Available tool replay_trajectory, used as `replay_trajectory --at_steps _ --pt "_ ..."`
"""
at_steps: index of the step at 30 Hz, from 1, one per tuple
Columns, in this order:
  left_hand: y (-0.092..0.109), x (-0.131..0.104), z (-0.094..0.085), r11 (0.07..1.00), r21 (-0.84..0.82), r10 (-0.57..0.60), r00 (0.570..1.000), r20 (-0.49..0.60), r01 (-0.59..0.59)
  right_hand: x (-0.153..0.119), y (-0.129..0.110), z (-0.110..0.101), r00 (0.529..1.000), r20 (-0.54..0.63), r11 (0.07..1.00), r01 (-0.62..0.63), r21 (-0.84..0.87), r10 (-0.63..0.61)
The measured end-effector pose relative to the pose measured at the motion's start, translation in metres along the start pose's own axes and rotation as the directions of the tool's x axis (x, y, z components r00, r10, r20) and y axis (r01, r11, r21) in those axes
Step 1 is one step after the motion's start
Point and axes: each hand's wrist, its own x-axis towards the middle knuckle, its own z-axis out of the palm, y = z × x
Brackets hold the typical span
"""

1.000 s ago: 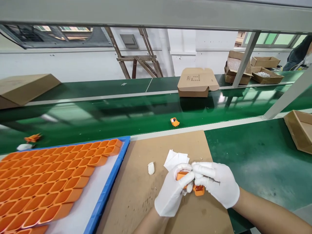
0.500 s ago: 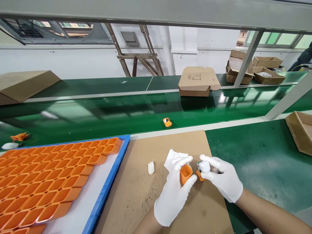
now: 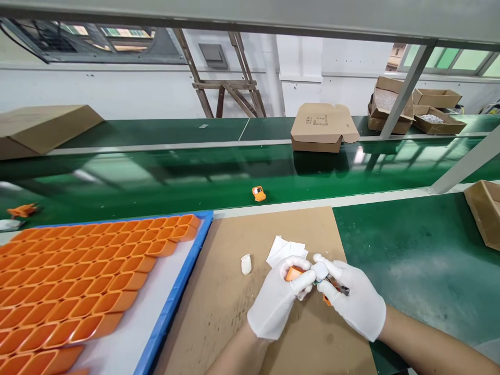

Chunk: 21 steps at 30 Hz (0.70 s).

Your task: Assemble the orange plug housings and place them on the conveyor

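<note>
My left hand point(image 3: 279, 294), in a white glove, is closed around an orange plastic cup-shaped shell point(image 3: 294, 273). Close against it, my gloved right hand point(image 3: 351, 294) pinches a small assembly with a white rounded part point(image 3: 320, 271) and a bit of green at its edge. A dark piece shows between the right fingers, and an orange bit point(image 3: 327, 300) peeks out below them. The fingertips of both hands meet around the white part. White paper sheets point(image 3: 287, 250) lie just beyond the left hand. A small white wad point(image 3: 246, 264) rests on the cardboard sheet point(image 3: 234, 312).
A blue-rimmed tray point(image 3: 183, 281) with rows of orange shells point(image 3: 117, 281) stands at the left. An orange piece point(image 3: 258, 194) sits on the green conveyor belt point(image 3: 219, 182). Cardboard boxes point(image 3: 322, 127) line the back ledge; another box point(image 3: 484, 211) is at the right edge.
My hands have come together, bringing the white part against the orange shell, which has tilted. The orange piece on the belt has shifted left.
</note>
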Motion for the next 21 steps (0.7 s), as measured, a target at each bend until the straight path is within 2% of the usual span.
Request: replay_trajectory --at_steps 3,5,8,10,15,19,21 --pt "-0.001 -0.002 -0.001 0.999 0.010 0.049 0.998 -0.036 -0.049 0.002 -0.001 -0.008 1.000 0.023 0.999 -0.007 0.033 0.006" --pt "-0.001 -0.005 -0.001 0.978 0.099 0.193 0.979 -0.061 -0.186 0.003 -0.001 -0.012 0.998 -0.046 0.996 -0.028 0.086 0.032" --pt "-0.002 -0.009 -0.004 0.864 0.300 0.441 0.895 -0.063 -0.404 0.003 0.001 -0.016 0.974 -0.172 0.970 -0.107 0.216 0.146" --pt "-0.004 -0.010 -0.006 0.801 0.384 0.513 0.857 -0.047 -0.459 0.004 0.003 -0.017 0.950 -0.218 0.942 -0.154 0.300 0.225" --pt "-0.011 -0.010 -0.010 0.754 0.429 0.544 0.839 0.018 -0.498 0.008 0.006 -0.015 0.935 -0.215 0.920 -0.201 0.337 0.283" --pt "-0.010 -0.010 -0.010 0.754 0.430 0.538 0.842 0.031 -0.498 0.011 0.006 -0.015 0.943 -0.254 0.958 -0.151 0.245 0.214" --pt "-0.010 -0.009 -0.009 0.719 0.460 0.575 0.817 0.026 -0.521 0.012 0.007 -0.016 0.952 -0.258 0.977 -0.120 0.176 0.163"
